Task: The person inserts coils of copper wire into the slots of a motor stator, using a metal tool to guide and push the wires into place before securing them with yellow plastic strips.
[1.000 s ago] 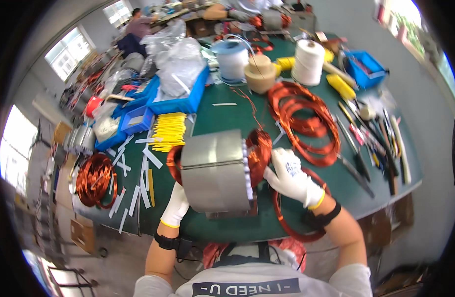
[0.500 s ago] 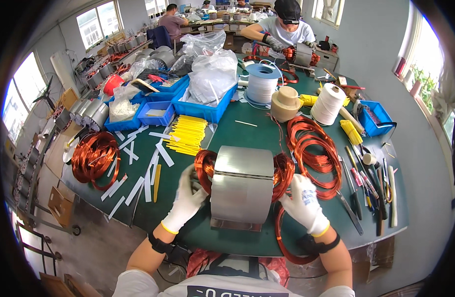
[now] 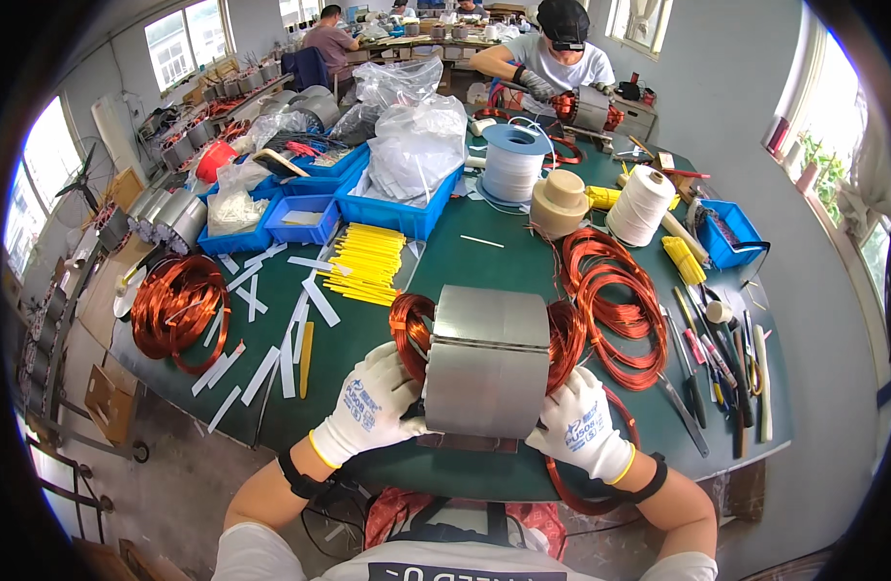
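Observation:
A silver cylindrical motor stator (image 3: 486, 373) lies on its side in front of me, a seam running across its upper face. Loops of orange-brown copper winding stick out of it: the left winding (image 3: 410, 329) and the right winding (image 3: 565, 341). In a white glove, my left hand (image 3: 370, 405) grips the stator's left end, its thumb by the lower edge and its fingers against the copper. My right hand (image 3: 576, 421), gloved alike, holds the opposite end, with its fingertips partly hidden behind the winding. Under the stator, a flat support (image 3: 470, 443) shows in part.
Copper coils lie right (image 3: 620, 310) and left (image 3: 179, 310). Yellow strips (image 3: 366, 261), white paper strips (image 3: 289, 353) and blue bins (image 3: 407, 208) are beyond my left hand. Thread spools (image 3: 642, 205) and hand tools (image 3: 731, 373) lie right. A co-worker (image 3: 562, 63) handles another stator across the table.
Both my hands have come nearer and closed in around the stator's lower ends. The stator has shifted slightly right in the picture and looks turned a little.

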The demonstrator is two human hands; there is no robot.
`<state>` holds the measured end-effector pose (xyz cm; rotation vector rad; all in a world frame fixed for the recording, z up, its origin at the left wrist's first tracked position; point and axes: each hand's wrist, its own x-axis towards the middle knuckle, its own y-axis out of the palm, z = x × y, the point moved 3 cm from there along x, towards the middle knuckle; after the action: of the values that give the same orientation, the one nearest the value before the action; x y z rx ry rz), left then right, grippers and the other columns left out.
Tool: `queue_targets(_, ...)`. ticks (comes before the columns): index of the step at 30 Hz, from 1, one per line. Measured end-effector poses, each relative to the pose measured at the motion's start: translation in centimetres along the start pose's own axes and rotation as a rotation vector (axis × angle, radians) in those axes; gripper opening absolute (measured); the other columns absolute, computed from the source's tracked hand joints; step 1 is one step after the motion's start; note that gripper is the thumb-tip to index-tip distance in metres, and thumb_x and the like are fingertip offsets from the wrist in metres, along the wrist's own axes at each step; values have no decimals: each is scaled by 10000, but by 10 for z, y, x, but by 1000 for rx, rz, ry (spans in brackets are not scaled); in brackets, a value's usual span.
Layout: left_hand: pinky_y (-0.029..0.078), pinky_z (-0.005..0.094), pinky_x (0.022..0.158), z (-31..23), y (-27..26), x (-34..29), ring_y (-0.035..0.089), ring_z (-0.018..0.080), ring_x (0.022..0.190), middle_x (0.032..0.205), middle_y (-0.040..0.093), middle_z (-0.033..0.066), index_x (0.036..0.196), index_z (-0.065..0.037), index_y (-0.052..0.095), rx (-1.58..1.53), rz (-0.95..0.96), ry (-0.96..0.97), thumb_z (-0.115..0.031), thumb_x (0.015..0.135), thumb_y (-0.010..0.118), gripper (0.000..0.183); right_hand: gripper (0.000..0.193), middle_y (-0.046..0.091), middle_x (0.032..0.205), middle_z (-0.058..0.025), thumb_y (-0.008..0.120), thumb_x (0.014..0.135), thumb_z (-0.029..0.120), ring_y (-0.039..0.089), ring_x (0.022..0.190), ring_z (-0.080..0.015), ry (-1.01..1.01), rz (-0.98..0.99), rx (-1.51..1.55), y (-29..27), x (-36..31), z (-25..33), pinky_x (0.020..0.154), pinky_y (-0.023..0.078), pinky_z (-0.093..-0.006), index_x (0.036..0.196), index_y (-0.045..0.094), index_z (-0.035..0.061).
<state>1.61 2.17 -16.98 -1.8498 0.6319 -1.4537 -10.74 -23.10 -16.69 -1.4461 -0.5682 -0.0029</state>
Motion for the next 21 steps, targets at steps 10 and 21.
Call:
queue_targets(10,511,461,954,1,-6,1,641,390,1075,1157,667,171,1116,-27,658,-108,84,-131,-657,825,698,695,751,640,1157,-185,857,685,506,598,1068,-385,44,-17,112,-21,4,7,994,466,-486,1206,664,2)
queue_targets(21,414,369,1102,-28,-5,32,519,197,1290,1399,554,89,1520,-1,379,-1370,-93,-828,-464,819,872,975,871,587,1413,-91,876,838,333,547,1289,-206,458,77,1730,-29,35,17,1107,427,-389,1514,427,17)
